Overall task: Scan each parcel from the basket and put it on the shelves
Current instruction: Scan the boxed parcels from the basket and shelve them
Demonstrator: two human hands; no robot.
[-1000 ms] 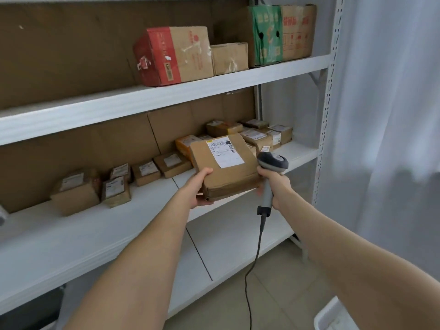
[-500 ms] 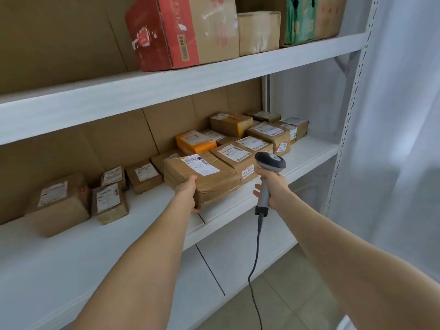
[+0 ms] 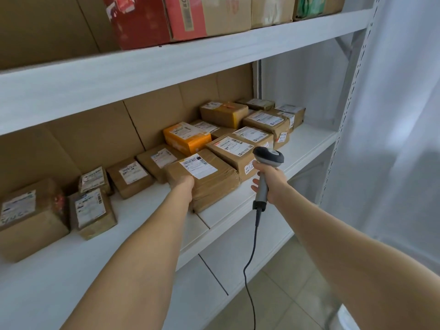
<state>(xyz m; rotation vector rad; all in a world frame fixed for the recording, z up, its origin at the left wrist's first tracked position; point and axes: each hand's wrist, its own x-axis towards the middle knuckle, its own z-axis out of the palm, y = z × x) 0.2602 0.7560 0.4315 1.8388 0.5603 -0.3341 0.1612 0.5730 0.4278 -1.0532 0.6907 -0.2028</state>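
**Desk:** What is shown in the head view?

**Caption:** A brown parcel (image 3: 209, 184) is seen lying flat on the middle shelf (image 3: 142, 222), label up, at the front edge, tucked against a labelled neighbour (image 3: 234, 151) on its right. The left hand (image 3: 184, 185) is set against its near left corner.

**Desk:** Why is it placed so?

**Caption:** The label is judged to be kept uppermost for reading, and the row to be kept closed up. The scanner (image 3: 267, 158) is clasped by its handle in the right hand (image 3: 272, 184), one finger laid up near the head, and is held off to the side, its cable (image 3: 250, 258) hanging, apparently so the placing is left unhindered.

**Desk:** And the left hand's grip?

**Caption:** It cannot be told. The fingers are hidden behind the knuckles and the parcel's edge, so gripping and mere pushing cannot be separated.

**Desk:** What else is lost?

**Caption:** The red box (image 3: 142, 20) overhead is cut off at the top, label print cannot be read, and the basket is not made out.
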